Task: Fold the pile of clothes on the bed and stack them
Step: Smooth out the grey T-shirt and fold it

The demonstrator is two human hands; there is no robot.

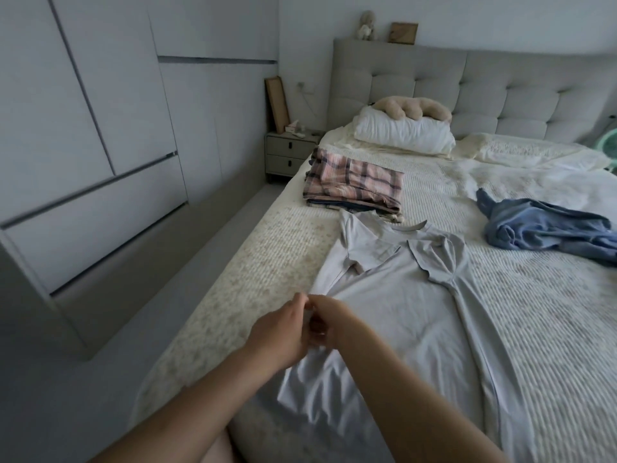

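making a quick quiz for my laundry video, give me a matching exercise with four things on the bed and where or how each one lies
Things:
1. grey t-shirt
2. plaid stack
3. blue garment
4. white pillow

States:
A. crumpled, unfolded, on the right side of the bed
B. by the headboard, plush toy on top
C. spread flat, left edge pinched by both hands
D. folded, beyond the shirt's collar

Pairs: 1-C, 2-D, 3-A, 4-B

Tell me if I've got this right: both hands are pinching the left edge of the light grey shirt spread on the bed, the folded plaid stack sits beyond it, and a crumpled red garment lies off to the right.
One thing is wrong: the crumpled garment on the right is blue, not red, as the head view shows. The rest stands.
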